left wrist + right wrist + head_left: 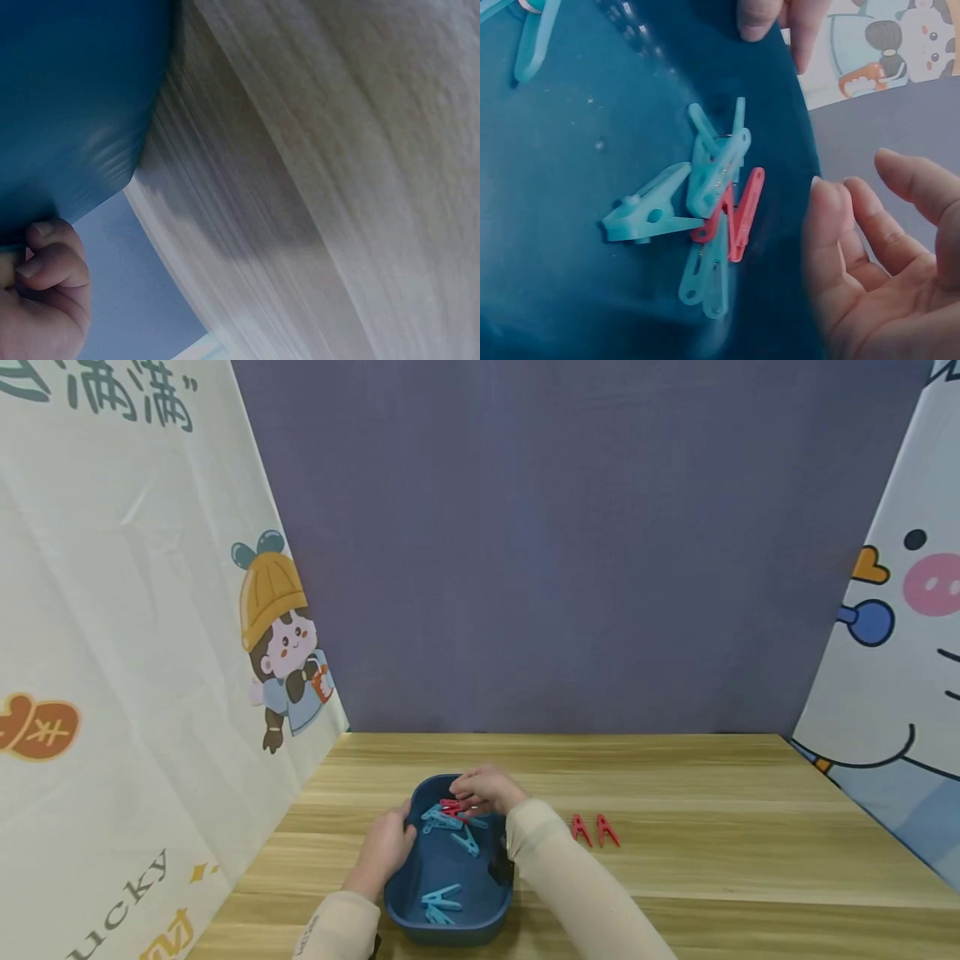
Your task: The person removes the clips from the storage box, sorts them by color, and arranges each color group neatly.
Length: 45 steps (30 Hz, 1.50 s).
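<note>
A dark blue oblong basin (429, 875) stands on the table, with several light blue clothespins (651, 208) and a red clothespin (748, 216) heaped in its far part. More light blue clothespins (441, 898) lie at its near end. My left hand (386, 850) grips the basin's left side, fingers curled over the rim in the left wrist view. Above the far right rim hovers my right hand (489, 788); its fingers are loosely bent and spread from the thumb, with nothing between them in the right wrist view. Two red clothespins (581, 830) lie on the table right of the basin.
The wood-patterned table (697, 827) extends to the right of the basin. A grey-blue panel (555, 552) rises behind it. Printed white sheets hang at the left (150, 610) and right (862, 693).
</note>
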Motion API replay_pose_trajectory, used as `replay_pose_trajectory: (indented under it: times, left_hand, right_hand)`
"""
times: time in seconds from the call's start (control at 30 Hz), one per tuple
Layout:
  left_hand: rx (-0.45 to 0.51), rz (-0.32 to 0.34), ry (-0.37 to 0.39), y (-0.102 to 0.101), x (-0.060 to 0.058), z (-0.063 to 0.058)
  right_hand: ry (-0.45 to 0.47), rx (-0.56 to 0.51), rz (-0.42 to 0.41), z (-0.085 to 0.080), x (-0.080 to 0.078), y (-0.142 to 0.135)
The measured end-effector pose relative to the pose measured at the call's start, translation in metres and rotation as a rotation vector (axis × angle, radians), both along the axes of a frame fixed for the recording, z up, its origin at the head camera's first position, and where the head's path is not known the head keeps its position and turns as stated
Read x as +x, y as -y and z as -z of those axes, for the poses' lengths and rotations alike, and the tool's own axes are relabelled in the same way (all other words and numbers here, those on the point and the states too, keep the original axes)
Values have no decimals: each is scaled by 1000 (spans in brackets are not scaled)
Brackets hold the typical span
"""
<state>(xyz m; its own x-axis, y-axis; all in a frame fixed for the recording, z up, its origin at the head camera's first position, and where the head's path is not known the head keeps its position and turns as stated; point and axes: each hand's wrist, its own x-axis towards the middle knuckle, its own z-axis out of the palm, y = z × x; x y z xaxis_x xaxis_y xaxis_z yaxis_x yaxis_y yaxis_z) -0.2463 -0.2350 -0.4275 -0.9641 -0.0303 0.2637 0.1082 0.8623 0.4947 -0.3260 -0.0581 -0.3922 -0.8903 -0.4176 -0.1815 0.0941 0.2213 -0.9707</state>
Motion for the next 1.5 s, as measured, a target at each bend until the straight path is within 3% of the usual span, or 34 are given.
replay_pose_trajectory:
  times: [0.4, 0.7, 1.1, 1.5]
  left_hand:
    - [-15, -19, 36, -1, -1, -2]
    - [-17, -8, 33, -3, -3, 1]
    - [-8, 1, 28, -4, -2, -1]
    - [-2, 4, 19, -1, -1, -1]
  right_hand:
    - [-14, 19, -7, 5, 2, 3]
    - [4, 105, -20, 11, 4, 6]
    - [78, 108, -17, 16, 3, 10]
    - [97, 114, -35, 21, 4, 12]
